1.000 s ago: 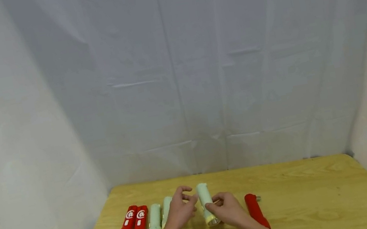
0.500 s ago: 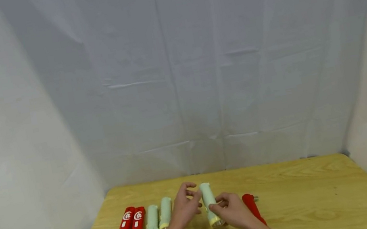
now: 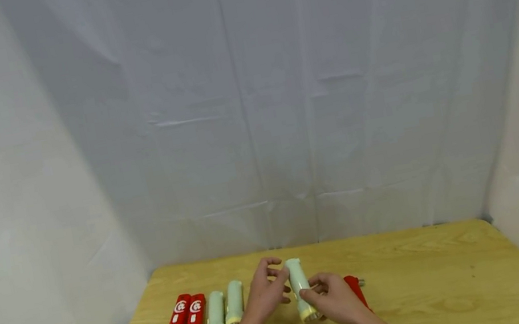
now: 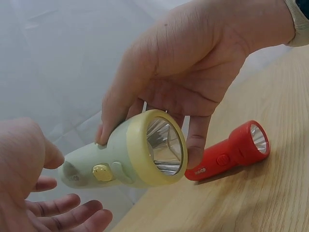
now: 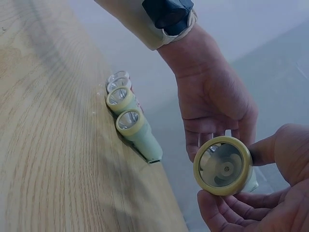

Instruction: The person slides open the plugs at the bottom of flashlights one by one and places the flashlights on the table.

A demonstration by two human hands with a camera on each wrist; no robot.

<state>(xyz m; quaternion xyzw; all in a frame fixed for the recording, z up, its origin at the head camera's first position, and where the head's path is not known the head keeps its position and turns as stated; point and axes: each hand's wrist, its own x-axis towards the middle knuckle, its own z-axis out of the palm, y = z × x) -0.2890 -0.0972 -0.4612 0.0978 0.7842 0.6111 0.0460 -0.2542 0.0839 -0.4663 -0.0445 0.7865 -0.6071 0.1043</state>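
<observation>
My right hand (image 3: 335,300) grips a pale green flashlight (image 3: 300,288) with a yellow rim, thumb on one side and fingers on the other, near its lens end. Raised over the table, the flashlight tilts with its lens toward me. My left hand (image 3: 264,295) is beside its tail end, fingers loosely bent and spread. In the left wrist view, the left thumb (image 4: 54,155) is right at the tail, while the other fingers are below it. A yellow switch (image 4: 102,172) shows on the flashlight's body. The lens (image 5: 222,166) faces the camera in the right wrist view.
Left of my hands, two red flashlights (image 3: 195,315) with white rims and two pale green flashlights (image 3: 234,303) lie in a row on the wooden table (image 3: 427,283). Another red flashlight (image 4: 227,153) lies on the right, partly behind my right forearm. White sheeting (image 3: 284,123) surrounds the table.
Both hands and the held green flashlight have shifted slightly right. The left thumb has come closer to the tail. My right forearm now covers more of the red flashlight on the right.
</observation>
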